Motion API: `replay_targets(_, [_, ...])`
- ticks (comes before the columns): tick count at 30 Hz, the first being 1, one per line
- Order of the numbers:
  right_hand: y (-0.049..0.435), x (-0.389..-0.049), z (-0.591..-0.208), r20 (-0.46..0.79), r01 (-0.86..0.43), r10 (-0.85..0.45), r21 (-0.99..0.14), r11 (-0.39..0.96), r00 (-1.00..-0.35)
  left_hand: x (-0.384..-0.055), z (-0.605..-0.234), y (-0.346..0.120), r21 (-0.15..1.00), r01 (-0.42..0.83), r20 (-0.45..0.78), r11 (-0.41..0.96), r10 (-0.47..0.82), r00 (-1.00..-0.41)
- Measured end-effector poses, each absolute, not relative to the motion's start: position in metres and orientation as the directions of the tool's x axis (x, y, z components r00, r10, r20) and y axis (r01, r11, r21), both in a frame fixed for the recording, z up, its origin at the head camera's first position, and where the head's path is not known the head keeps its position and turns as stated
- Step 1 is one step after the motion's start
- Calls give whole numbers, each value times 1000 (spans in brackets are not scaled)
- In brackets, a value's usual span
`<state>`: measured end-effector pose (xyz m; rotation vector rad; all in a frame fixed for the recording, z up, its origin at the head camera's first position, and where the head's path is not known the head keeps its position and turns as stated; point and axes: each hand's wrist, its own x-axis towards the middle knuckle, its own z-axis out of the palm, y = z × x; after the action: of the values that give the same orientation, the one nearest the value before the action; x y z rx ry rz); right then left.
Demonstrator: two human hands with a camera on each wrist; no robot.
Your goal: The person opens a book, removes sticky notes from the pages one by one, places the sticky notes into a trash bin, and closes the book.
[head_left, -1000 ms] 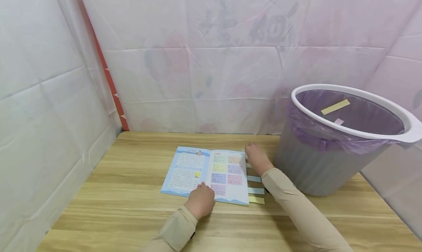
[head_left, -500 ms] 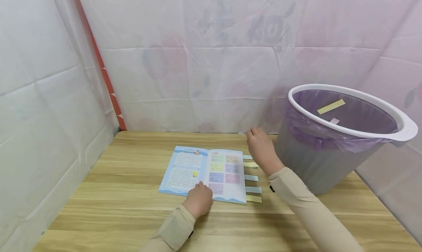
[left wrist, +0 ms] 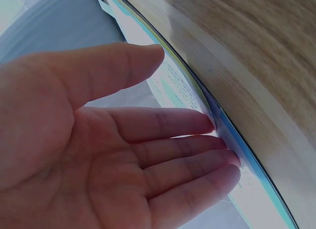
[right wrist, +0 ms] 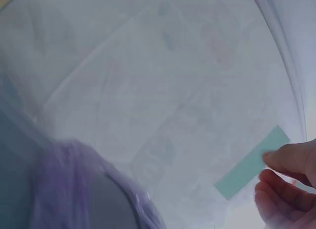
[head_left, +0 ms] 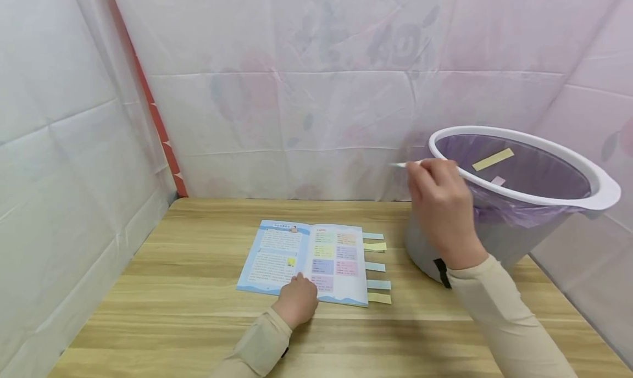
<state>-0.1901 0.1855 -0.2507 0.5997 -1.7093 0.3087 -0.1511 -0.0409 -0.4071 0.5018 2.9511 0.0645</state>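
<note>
An open booklet (head_left: 341,284) lies on the wooden table, with several blue and yellow sticky tabs (head_left: 378,284) poking out past its right edge. My left hand (head_left: 296,301) rests its fingertips on the booklet near the lower middle; in the left wrist view the fingers (left wrist: 182,165) are straight and the thumb stands apart from the page. Raised beside the bin's near left rim, my right hand (head_left: 442,207) pinches a pale green sticky tab (right wrist: 252,162) between thumb and fingertips. The strip looks blurred in the head view.
A grey bin (head_left: 425,246) with a white rim (head_left: 610,194) and a purple liner (head_left: 524,210) stands at the right. Inside it a yellow strip (head_left: 493,159) and a pink strip (head_left: 498,181) cling to the liner. White cloth walls (head_left: 296,114) enclose the table (head_left: 198,334).
My right hand has pulled a tab off the booklet's upper right edge and carried it up and right to the bin. The left hand has stayed on the page.
</note>
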Motion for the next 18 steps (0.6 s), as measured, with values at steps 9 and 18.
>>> replay_targets(9, [207,-175,-219,996,-493,84,-62,868,22,-150,-409,-41,60,329,-143,942,334,-932])
replay_targets(18, [253,-167,-215,960,-318,62,-150,936,-272,-151,-409,-39,45,315,-132,948,318,-939])
